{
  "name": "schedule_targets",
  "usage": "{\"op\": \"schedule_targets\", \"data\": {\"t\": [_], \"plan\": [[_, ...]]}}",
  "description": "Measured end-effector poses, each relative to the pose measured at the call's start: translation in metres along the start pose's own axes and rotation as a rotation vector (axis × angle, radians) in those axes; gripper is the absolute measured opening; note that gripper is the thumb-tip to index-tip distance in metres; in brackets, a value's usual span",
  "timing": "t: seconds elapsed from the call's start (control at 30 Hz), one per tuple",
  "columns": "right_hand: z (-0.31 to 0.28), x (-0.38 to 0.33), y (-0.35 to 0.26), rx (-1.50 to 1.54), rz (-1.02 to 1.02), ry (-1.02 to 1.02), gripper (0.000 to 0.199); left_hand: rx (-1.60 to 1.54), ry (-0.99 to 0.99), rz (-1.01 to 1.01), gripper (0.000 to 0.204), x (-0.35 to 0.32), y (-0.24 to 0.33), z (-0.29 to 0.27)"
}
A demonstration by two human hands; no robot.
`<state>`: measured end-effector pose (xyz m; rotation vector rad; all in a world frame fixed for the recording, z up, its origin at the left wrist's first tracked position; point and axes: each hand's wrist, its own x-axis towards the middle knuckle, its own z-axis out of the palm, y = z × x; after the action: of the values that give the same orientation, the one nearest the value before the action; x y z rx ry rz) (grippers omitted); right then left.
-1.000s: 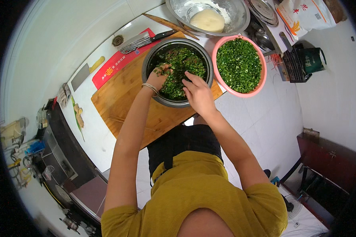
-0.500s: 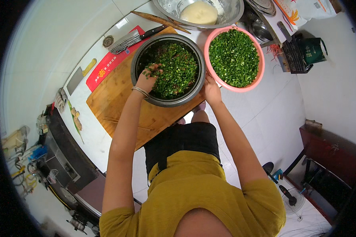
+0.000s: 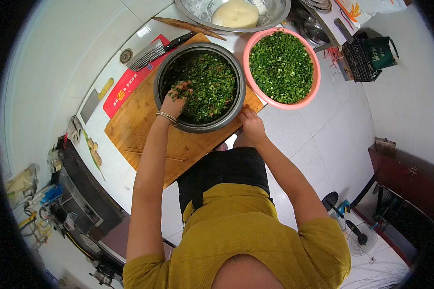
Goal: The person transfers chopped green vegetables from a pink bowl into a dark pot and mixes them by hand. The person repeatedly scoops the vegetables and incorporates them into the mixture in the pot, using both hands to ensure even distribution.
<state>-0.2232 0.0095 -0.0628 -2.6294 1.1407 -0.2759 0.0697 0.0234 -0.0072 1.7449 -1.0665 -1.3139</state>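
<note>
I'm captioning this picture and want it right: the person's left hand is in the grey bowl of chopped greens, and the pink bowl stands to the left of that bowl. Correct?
One slip: the pink bowl stands to the right of the grey bowl, as the head view shows. The left hand is in the grey bowl of chopped greens.

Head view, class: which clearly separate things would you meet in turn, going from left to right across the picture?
Crumpled greyish cloth → metal cleaver with a yellow handle → round grey metal pot → round pink plastic basin → dark green bag.
</note>
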Motion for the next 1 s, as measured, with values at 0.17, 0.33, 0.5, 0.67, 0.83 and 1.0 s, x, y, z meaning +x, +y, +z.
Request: {"op": "schedule_targets", "data": {"t": [0.17, 0.33, 0.5, 0.67, 0.83, 1.0], "plan": [[-0.009, 0.018, 0.000, 0.158, 0.196, 0.058, 0.016, -0.054, 0.049, -0.015, 0.027, -0.003, 0.006, 0.004], [0.001, 0.036, 0.004, 0.105, 0.096, 0.032, 0.019, -0.005, 0.042, -0.057, 0.026, -0.003, 0.014, 0.003], [0.007, 0.025, 0.006, 0.044, -0.033, 0.101, 0.017, -0.022, 0.065, -0.039, 0.026, -0.002, 0.011, 0.003], [-0.036, 0.016, -0.007, 0.394, 0.297, 0.201, 0.016, -0.265, 0.095, -0.095, 0.027, -0.007, 0.004, 0.005], [-0.114, 0.063, -0.062, 0.427, -0.019, 0.548, 0.022, 0.271, 0.128, 0.128, 0.028, -0.002, -0.003, 0.008], [-0.086, 0.087, -0.082, 0.241, -0.035, 0.269, 0.027, 0.544, 0.099, 0.186, 0.029, 0.008, -0.023, 0.003]]}}
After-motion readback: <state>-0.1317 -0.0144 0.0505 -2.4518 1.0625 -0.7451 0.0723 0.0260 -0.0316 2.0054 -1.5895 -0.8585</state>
